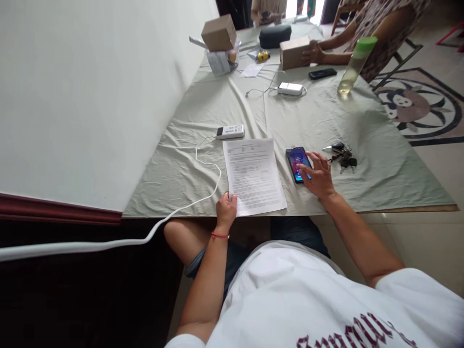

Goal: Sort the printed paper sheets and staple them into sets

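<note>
A printed sheet of paper (253,174) lies on the cloth in front of me. My left hand (226,210) pinches its lower left corner at the table's edge, thumb on top. To the right of the sheet, a smartphone (295,178) rests flat with its screen lit blue and purple. Over it is my right hand (319,176), fingers spread and a fingertip at the screen; nothing is held in it. A bunch of keys (348,159) sits just right of that hand. Beyond the sheet's top edge is a white power bank (234,131) with a cable plugged in.
A white cable (174,212) crosses the left side towards me. Farther off are a second power bank (290,89), a dark phone (322,73), a green-lidded bottle (350,77) and a stacked cardboard box (219,34). At right, another person's hands hold a box (290,54).
</note>
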`<state>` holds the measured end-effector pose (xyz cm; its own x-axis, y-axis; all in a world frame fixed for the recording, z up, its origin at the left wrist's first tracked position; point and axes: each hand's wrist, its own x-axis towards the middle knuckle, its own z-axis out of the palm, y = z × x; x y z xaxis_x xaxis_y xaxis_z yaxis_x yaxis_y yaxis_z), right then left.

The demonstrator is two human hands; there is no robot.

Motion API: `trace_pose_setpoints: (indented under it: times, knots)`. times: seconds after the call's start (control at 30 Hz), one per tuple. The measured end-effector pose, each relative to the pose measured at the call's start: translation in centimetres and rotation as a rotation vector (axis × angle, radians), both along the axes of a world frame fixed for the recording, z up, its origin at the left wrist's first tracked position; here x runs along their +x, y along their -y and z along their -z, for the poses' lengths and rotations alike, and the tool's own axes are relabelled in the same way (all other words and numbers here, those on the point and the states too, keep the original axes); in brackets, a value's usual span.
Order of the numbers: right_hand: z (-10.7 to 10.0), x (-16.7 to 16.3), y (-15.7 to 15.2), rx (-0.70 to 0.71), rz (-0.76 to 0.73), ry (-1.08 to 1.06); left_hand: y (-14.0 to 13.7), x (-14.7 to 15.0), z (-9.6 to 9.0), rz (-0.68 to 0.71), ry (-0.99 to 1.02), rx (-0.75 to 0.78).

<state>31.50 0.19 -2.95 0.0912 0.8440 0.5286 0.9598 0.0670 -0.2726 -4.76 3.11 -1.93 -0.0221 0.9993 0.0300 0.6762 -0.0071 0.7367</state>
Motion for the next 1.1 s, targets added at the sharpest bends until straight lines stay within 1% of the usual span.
trace_pose_setpoints:
  times: [0.17,0.33,0.63,1.1]
  knots:
    - [0.04,-0.4,0.16,-0.06,-0.003,0.042,0.03,-0.05,-0.12,-0.001,-0.002,0.007]
    - [0.09,-0.3,0.09,-0.056,0.018,0.04,0.09,-0.03,-0.18,0.004,-0.001,0.007]
    - [-0.14,-0.56,0.03,-0.081,-0.006,0.03,0.04,-0.11,0.03,0.01,0.005,0.013]
    - [-0.3,-0.6,-0.01,-0.106,0.005,0.033,0.0,-0.16,0.17,0.002,0.031,0.023]
